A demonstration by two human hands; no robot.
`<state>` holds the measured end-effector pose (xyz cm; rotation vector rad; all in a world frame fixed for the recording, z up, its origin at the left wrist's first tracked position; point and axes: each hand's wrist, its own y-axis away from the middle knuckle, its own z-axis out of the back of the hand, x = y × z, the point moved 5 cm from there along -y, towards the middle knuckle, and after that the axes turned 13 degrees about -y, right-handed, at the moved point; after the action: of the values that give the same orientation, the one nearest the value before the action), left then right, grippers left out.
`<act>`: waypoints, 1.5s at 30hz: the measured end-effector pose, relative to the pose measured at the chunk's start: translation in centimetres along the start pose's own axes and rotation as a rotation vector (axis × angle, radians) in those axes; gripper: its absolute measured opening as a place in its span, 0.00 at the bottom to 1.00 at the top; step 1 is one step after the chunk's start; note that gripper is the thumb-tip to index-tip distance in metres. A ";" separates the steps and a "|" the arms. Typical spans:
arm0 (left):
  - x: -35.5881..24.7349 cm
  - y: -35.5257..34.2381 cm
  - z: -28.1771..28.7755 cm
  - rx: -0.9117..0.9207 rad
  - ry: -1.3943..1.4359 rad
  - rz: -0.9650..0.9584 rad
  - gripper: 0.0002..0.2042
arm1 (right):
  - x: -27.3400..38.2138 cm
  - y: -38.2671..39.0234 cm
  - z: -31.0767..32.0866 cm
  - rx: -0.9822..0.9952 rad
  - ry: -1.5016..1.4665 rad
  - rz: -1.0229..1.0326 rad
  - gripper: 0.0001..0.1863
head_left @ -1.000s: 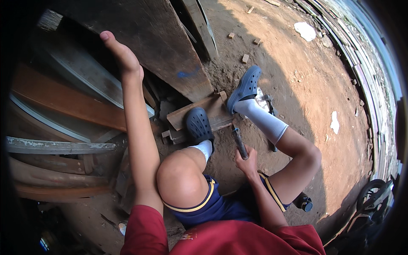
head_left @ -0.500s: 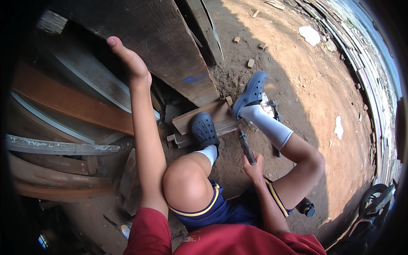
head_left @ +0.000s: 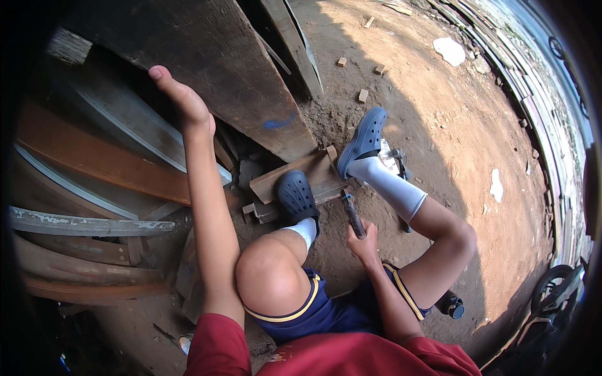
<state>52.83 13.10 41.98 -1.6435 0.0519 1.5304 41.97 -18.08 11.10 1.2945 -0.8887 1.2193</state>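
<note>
My right hand (head_left: pixel 364 243) is closed round a dark, stick-like tool (head_left: pixel 353 214) with a bluish far end. Its tip is close to the short wooden pieces under my feet; what kind of tool it is, I cannot make out. My left hand (head_left: pixel 191 106) is raised at the upper left, by the edge of a large dark board (head_left: pixel 219 69). Its thumb sticks out, while the other fingers are hidden. My left clog (head_left: pixel 297 195) rests on a wooden block (head_left: pixel 266 184), and my right clog (head_left: pixel 365 138) is by the block's far end.
A hammer-like tool (head_left: pixel 399 156) lies beside my right ankle. Curved planks (head_left: pixel 106 153) are stacked on the left. Small wood offcuts (head_left: pixel 363 96) lie on the dirt floor. A dark cylindrical object (head_left: pixel 450 305) is beside my right thigh; a wheel (head_left: pixel 552 288) shows at the far right.
The whole view has shifted slightly left. My right hand, with the tool, has moved a little left toward the wooden block. My left hand looks nearly unchanged.
</note>
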 end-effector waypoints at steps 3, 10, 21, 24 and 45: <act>0.4 0.0 -0.2 0.076 0.009 0.011 0.50 | 1.8 -5.2 -2.5 -0.064 -0.027 0.048 0.14; 0.0 -0.2 0.5 -0.044 -0.036 -0.028 0.50 | -0.2 5.3 3.7 0.031 0.039 -0.116 0.09; -1.3 0.8 -0.6 -0.013 -0.062 0.012 0.48 | -0.2 -1.1 -0.3 -0.076 -0.068 0.017 0.15; -0.9 0.6 0.0 -0.024 -0.046 -0.018 0.48 | -1.8 4.5 3.1 0.006 0.031 -0.097 0.12; 0.0 0.3 0.0 -0.091 -0.015 0.035 0.51 | -0.3 1.7 1.2 0.001 -0.045 -0.099 0.11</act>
<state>52.68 12.93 41.80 -1.7102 0.0026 1.5922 40.45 -19.49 11.31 1.3550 -0.8460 1.1169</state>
